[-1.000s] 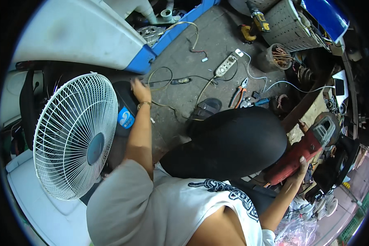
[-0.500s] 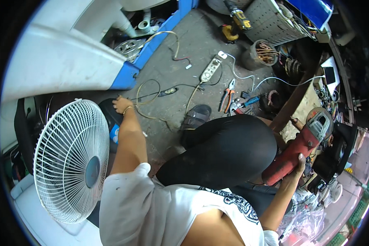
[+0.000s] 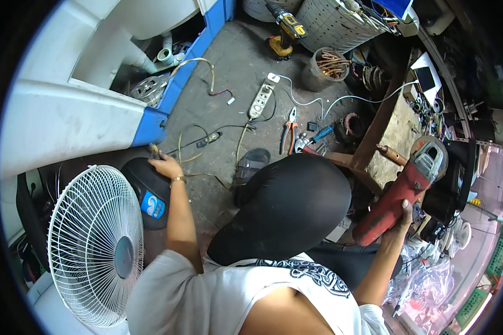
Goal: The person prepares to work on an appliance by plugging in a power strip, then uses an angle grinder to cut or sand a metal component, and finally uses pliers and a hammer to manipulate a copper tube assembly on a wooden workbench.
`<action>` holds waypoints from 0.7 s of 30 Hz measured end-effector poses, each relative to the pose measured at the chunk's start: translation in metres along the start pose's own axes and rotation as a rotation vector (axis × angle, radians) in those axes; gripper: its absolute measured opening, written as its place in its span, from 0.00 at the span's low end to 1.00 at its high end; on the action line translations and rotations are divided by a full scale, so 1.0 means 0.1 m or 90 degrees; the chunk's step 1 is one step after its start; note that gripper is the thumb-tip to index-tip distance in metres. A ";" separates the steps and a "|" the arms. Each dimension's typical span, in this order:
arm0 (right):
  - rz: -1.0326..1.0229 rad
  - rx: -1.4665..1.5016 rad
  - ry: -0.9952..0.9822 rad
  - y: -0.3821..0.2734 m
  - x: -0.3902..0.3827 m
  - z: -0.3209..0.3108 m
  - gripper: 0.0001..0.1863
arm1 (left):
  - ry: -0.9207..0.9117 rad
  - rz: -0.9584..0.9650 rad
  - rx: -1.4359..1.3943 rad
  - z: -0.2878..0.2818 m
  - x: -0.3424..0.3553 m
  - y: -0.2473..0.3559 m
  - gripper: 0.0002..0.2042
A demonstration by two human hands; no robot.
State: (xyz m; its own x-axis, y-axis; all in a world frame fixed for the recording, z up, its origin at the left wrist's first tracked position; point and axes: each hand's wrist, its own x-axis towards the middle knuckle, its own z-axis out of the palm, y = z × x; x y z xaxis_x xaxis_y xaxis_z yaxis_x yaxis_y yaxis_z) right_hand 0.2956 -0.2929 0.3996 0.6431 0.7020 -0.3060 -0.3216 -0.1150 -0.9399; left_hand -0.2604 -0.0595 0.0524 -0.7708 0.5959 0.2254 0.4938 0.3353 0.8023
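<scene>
In my right hand (image 3: pixel 401 224) is a red angle grinder (image 3: pixel 390 207), gripped by its body, its grey head and disc tilted up and away at the right. My left hand (image 3: pixel 166 166) reaches out over the dark base (image 3: pixel 135 177) of a table fan, fingers closed on a small yellowish piece (image 3: pixel 154 149) that looks like a cord plug; its exact kind is unclear. The fan's white wire cage (image 3: pixel 87 240) stands left of my forearm. A blue control panel (image 3: pixel 152 205) shows on the base. Tan cord (image 3: pixel 207 175) runs over the floor close to my left hand.
On the floor ahead lie a white power strip (image 3: pixel 261 103), orange-handled pliers (image 3: pixel 289 134) and a blue-handled tool (image 3: pixel 322 133). A yellow-black cordless drill (image 3: pixel 286 30) stands beside a pot of copper pieces (image 3: pixel 318 72). A worn wooden bench (image 3: pixel 394 139) and plastic bags (image 3: pixel 422 276) are at right.
The view has shifted, uncovering more of the fan base. My left hand has drawn back slightly, and a small yellowish piece now shows at its fingertips. The grinder stays in my right hand.
</scene>
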 end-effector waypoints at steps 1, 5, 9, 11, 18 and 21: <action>0.002 -0.001 0.001 -0.01 0.00 0.01 0.44 | 0.004 -0.034 -0.030 0.00 -0.09 0.11 0.13; 0.007 0.023 -0.001 -0.06 -0.01 -0.03 0.44 | -0.109 0.124 -0.069 0.15 -0.31 0.76 0.12; 0.027 0.055 0.022 -0.18 -0.01 0.01 0.46 | -0.458 0.387 0.015 0.75 -0.50 1.58 0.07; 0.026 0.069 0.023 -0.19 0.00 -0.04 0.46 | -0.583 0.503 0.077 1.14 -0.69 1.76 0.07; -0.031 0.054 0.062 -0.38 -0.09 -0.18 0.45 | -0.650 0.581 0.298 1.85 -1.07 1.98 0.07; -0.058 0.020 0.089 -0.47 -0.11 -0.20 0.45 | -0.653 0.579 0.323 1.93 -1.20 2.03 0.08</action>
State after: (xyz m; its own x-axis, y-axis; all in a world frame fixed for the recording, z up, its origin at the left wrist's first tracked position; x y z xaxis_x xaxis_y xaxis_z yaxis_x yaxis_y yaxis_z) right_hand 0.3181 -0.3092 0.4443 0.7605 0.6034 -0.2400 -0.2775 -0.0320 -0.9602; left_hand 0.0105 0.0778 0.0815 0.3894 0.9131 -0.1210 0.8968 -0.3459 0.2758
